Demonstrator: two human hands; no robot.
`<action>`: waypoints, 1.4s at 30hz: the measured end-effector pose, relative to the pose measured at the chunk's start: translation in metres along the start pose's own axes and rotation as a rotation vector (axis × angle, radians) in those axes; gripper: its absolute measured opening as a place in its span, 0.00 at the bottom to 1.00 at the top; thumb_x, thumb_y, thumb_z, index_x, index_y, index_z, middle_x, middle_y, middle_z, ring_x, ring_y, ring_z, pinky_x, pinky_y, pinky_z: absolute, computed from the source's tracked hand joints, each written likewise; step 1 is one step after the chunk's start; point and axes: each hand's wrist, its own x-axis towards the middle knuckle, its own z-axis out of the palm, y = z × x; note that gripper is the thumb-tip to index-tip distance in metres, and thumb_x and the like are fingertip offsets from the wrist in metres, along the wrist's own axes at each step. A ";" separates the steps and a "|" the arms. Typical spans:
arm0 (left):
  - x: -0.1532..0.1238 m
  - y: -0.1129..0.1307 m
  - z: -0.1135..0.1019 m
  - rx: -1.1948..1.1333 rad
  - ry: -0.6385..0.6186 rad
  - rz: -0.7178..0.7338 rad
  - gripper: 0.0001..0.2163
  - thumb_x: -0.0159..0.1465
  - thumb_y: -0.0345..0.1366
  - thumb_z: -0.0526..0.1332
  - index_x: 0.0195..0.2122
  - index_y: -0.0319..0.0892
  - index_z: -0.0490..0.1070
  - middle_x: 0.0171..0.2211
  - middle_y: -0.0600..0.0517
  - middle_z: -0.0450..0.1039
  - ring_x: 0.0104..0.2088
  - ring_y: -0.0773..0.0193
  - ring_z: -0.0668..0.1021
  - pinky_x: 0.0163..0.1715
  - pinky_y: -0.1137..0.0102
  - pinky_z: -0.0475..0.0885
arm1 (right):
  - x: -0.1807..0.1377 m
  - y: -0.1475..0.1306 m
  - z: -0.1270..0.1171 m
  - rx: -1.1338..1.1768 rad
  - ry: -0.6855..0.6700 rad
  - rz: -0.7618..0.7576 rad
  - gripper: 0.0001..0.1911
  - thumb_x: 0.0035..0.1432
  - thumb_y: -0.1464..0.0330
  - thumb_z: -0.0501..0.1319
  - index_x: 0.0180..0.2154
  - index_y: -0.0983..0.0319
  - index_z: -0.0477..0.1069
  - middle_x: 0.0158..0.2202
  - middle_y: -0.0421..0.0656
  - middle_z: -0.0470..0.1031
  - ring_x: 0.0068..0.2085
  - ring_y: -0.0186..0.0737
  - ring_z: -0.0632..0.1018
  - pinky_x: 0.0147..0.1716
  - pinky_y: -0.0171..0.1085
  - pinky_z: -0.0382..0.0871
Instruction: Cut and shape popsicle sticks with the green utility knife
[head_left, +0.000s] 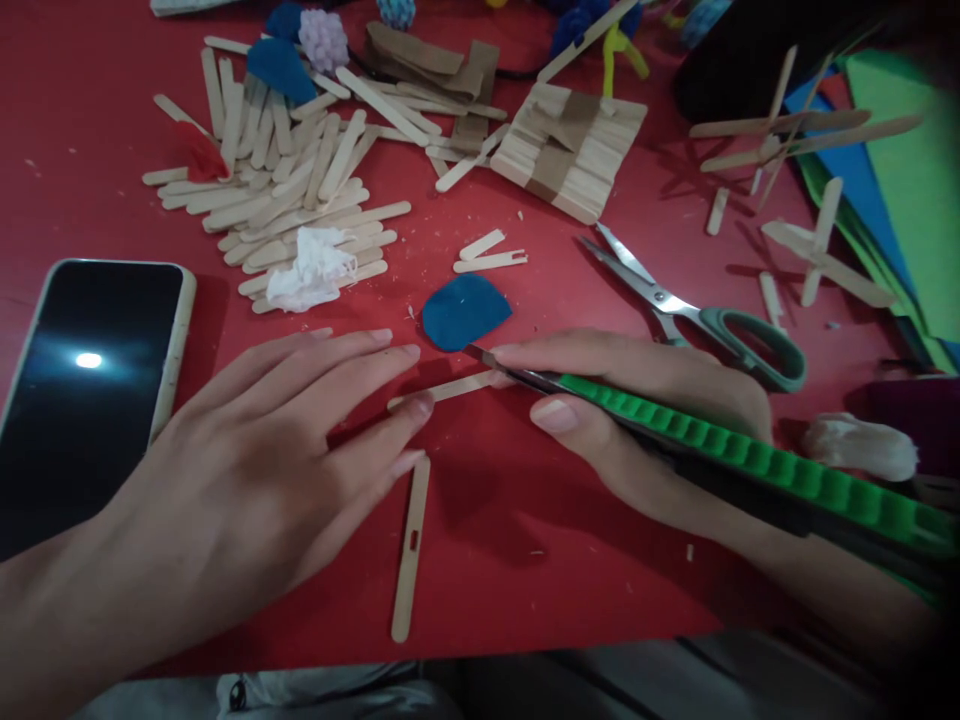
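My left hand (285, 460) lies flat with its fingers stretched out, one fingertip touching the left part of a wooden craft stick (457, 388). In my right hand (637, 430) is a green-and-black utility knife (705, 433), its blade pointing left above the stick's right end. That end is partly hidden by the fingers and the blade. Just beyond the blade tip lies a flat blue rounded piece (465, 312). Nearer to me, a second craft stick (411, 550) with a small slot cut in it rests beside my left hand.
A phone (82, 380) lies at the left. Behind are a pile of craft sticks (300, 190) and a banded bundle (570, 150). Green-handled scissors (675, 310), crossed stick pieces (825, 250) and coloured sheets (900, 170) occupy the right. Broken stick pieces (491, 260) lie mid-table.
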 end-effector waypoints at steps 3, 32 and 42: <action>-0.001 -0.003 0.001 0.012 -0.013 -0.078 0.14 0.72 0.35 0.55 0.53 0.49 0.75 0.56 0.48 0.75 0.55 0.49 0.77 0.54 0.52 0.76 | 0.000 -0.002 0.000 0.049 -0.014 -0.082 0.09 0.65 0.68 0.64 0.47 0.58 0.78 0.45 0.42 0.84 0.45 0.37 0.85 0.48 0.32 0.80; 0.011 -0.001 -0.002 0.010 0.056 -0.189 0.12 0.74 0.38 0.51 0.33 0.48 0.70 0.35 0.52 0.76 0.38 0.57 0.75 0.39 0.61 0.69 | -0.002 -0.001 -0.005 0.093 -0.108 -0.218 0.10 0.65 0.70 0.64 0.48 0.63 0.76 0.45 0.47 0.84 0.49 0.35 0.84 0.52 0.30 0.77; 0.012 -0.004 0.000 0.040 0.077 -0.171 0.12 0.74 0.41 0.53 0.37 0.49 0.73 0.39 0.51 0.75 0.39 0.54 0.76 0.40 0.59 0.69 | -0.002 -0.004 -0.003 0.075 -0.106 -0.186 0.12 0.66 0.69 0.63 0.49 0.67 0.76 0.44 0.50 0.84 0.49 0.36 0.84 0.53 0.30 0.77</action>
